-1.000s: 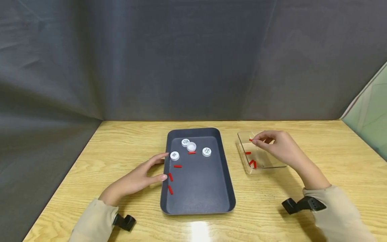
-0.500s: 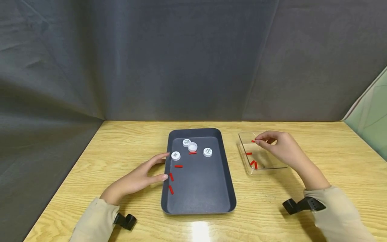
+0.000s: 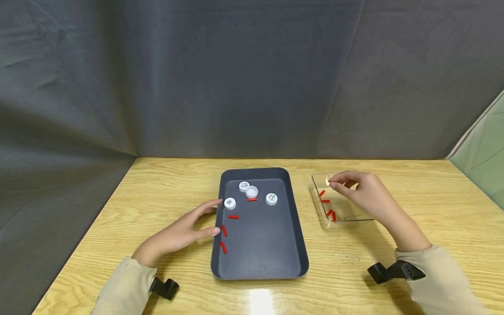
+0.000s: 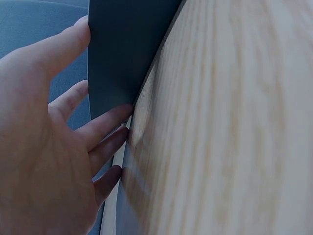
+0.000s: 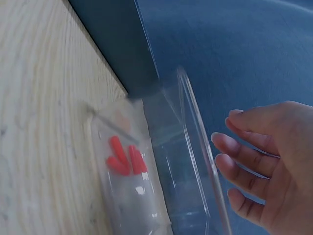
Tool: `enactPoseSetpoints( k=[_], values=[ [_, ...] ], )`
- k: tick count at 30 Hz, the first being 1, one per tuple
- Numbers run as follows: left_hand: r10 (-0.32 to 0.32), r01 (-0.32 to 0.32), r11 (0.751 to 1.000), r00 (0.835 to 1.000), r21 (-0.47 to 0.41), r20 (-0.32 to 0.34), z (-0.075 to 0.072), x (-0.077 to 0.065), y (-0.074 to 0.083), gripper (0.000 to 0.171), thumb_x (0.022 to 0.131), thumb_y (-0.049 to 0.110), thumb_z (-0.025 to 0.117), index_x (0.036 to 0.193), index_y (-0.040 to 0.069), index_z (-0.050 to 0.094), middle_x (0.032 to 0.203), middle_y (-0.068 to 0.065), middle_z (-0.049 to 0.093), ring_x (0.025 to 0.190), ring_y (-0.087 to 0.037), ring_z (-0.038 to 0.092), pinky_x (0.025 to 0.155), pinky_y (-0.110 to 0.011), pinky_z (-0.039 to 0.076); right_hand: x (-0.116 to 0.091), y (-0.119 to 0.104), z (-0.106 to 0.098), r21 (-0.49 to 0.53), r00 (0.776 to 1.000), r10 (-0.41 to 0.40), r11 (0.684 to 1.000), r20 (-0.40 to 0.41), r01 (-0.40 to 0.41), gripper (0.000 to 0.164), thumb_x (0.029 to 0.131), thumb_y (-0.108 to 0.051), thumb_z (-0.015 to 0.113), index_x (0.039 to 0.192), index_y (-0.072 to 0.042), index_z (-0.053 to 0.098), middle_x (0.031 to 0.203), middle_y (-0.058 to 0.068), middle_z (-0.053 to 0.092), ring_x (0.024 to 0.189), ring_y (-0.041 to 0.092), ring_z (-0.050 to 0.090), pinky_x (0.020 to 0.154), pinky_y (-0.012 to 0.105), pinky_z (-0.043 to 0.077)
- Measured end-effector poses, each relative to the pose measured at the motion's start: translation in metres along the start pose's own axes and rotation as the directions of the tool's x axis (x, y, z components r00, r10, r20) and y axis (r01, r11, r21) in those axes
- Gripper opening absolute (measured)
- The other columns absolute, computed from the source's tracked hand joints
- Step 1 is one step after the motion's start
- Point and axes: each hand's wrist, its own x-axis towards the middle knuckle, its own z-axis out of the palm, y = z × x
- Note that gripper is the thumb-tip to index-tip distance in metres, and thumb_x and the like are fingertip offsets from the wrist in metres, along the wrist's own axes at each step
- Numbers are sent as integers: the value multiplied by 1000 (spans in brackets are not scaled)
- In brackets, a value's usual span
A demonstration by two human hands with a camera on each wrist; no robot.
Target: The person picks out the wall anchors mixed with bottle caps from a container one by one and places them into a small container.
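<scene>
Left hand [image 3: 177,232]: fingers spread wide, touching left side of dark tray [image 3: 264,245]. In tray: four red sticks [image 3: 233,217], four white round caps [image 3: 271,199]. Clear box [image 3: 348,208] holds four more sticks [image 3: 325,201]. Right hand [image 3: 360,190] over box, fingertips narrow, empty.

Tray [image 3: 260,249] left of box [image 3: 350,220]; caps [image 3: 271,199], sticks [image 3: 233,217] in tray; seemingly four sticks [image 3: 325,201] in box.

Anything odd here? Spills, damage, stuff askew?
One mild oddity: in the dark tray, one white cap appears hollow side up, while the other three caps show printed faces. No visible spill or damage; the red pieces lie inside the tray or clear container.
</scene>
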Motion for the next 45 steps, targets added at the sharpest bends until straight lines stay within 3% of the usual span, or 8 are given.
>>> enactPoseSetpoints(
  k=[9,15,19,25,32,40,45],
  values=[
    [-2,2,1000,1000,6,2,-1,-1,2,72,83,47,65,143,38,29,140,10,37,129,-13,34,103,-48,28,1,-16,10,30,996,-66,997,-52,68,19,90,-33,61,98,-17,69,97,-1,67,69,12,55,60,23,42],
    [-13,13,1000,1000,15,2,1,-1,2,71,82,49,65,143,39,29,139,12,38,129,-11,34,103,-47,27,4,-30,19,76,997,-78,994,-26,80,17,90,-32,62,98,-19,70,94,-3,66,61,17,57,56,25,45],
    [-14,14,1000,1000,15,-4,1,0,1,71,82,49,65,143,39,29,138,13,39,128,-10,35,103,-46,28,11,-42,24,45,995,-96,994,-14,97,19,90,-38,60,97,-23,69,91,-8,65,61,16,54,57,26,44],
    [-13,13,1000,1000,10,-7,2,1,1,70,82,50,65,142,39,30,139,14,38,129,-9,34,103,-45,27,27,-55,36,89,984,-165,983,63,159,14,89,-36,62,98,-27,69,88,-11,64,61,15,54,55,27,44],
    [-12,12,1000,1000,21,-3,3,2,3,71,81,51,65,142,39,30,138,15,38,128,-9,34,104,-44,27,41,-61,57,168,950,-268,956,163,240,8,89,-25,64,95,-27,69,91,-13,64,80,10,55,69,33,45],
    [-14,14,999,1000,32,-7,2,2,3,71,82,50,65,142,39,30,139,16,37,128,-9,34,104,-45,27,57,-65,81,169,889,-350,935,295,312,10,89,-23,64,96,-20,70,89,-11,64,70,10,53,61,26,45],
    [-5,5,999,1000,38,-4,2,3,0,71,83,49,64,143,38,29,140,13,36,129,-11,34,104,-47,27,67,-68,96,146,852,-394,919,344,366,10,89,-20,64,96,-17,71,90,-12,63,73,8,54,64,27,46]
  ],
)
